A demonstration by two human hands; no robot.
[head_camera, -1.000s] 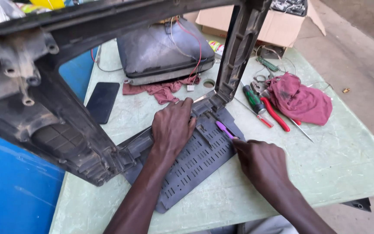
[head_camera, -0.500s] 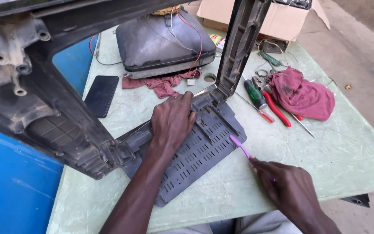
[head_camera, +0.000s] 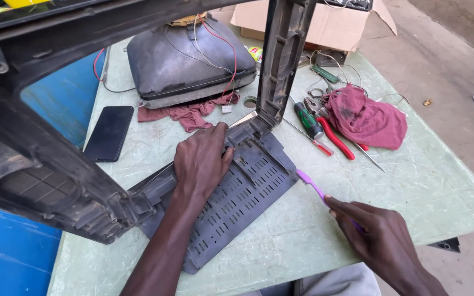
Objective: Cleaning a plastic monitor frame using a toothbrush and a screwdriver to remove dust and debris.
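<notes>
Both forearms bare to the frame edge; no sleeve, cuff, watch, band or glove visible on either; left hand [head_camera: 201,161] shows its back, knuckles and four fingers, nails short; right hand [head_camera: 382,241] likewise bare, no ring seen, thumb and forefinger nails short and unpainted. At the lower frame edge, a strip of light grey cloth [head_camera: 330,282], apparently trousers over the lap; plain weave, no pattern or marking discernible.

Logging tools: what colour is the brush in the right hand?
Purple or pink-violet: the toothbrush held by the right hand, seen in the head view.
</notes>
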